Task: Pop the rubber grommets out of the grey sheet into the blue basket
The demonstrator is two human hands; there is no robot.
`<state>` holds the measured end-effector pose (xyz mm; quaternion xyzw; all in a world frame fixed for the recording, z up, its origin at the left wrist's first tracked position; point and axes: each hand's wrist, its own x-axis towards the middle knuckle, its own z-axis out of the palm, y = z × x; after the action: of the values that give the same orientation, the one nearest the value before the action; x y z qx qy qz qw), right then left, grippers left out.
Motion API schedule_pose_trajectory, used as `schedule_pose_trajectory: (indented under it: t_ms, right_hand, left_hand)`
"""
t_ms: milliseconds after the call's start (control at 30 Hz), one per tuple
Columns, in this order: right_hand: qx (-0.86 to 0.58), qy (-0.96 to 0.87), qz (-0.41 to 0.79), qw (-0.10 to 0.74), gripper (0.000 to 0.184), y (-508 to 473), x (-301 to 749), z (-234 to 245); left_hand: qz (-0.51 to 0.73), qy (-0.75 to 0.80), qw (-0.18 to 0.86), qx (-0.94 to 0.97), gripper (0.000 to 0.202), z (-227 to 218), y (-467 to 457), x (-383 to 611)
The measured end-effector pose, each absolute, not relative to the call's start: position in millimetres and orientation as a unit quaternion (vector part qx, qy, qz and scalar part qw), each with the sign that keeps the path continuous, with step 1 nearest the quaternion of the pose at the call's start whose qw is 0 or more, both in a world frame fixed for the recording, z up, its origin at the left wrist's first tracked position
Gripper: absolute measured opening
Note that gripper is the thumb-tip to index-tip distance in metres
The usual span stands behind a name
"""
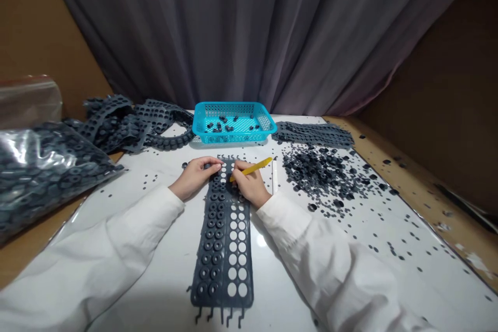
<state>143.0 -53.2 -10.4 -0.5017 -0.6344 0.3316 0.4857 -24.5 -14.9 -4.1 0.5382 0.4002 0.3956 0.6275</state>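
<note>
On the white table top (163, 270), a dark grey rubber sheet (223, 270) with round holes is laid directly before the person. Its far end is touched by the left hand (196, 178), half closed; whether anything is held there cannot be told. A yellow pick (252, 169) is gripped in the curled right hand (251, 184). To the right, loose rubber rings (324, 171) are scattered, and farther off a blue plastic basket (233, 137) is placed.

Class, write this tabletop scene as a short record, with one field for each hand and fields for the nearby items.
Left hand: pressing on the top of a dark grey perforated rubber sheet
Right hand: holding a yellow plastic pick
Sheet: dark rubber rings in left-side holes, right-side holes open
Beside right hand: white stick
Beyond sheet: turquoise plastic basket holding dark rubber pieces
Right of basket: heap of loose rubber rings
</note>
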Motion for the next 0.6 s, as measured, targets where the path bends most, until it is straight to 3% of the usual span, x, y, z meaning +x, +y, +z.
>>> schedule_pose_trajectory:
  t_ms: [233, 367, 600]
  right_hand:
    - [-0.504, -0.634, 0.333, 0.483, 0.019, -53.2, 143.4, -9.1]
    - [-0.505, -0.636, 0.327, 0.482, 0.019, -54.0, 143.4, -8.9]
    - [-0.492, -0.663, 0.310, 0.472, 0.022, -56.6, 143.5, -7.2]
  left_hand:
    - [0.384, 0.335, 0.752, 0.417, 0.025, 13.9, -16.6, -25.5]
    - [0.377, 0.319, 0.786, 0.372, 0.018, 17.2, -18.2, -25.5]
    - [0.358, 0.301, 0.815, 0.342, 0.024, 12.9, -16.3, -27.1]
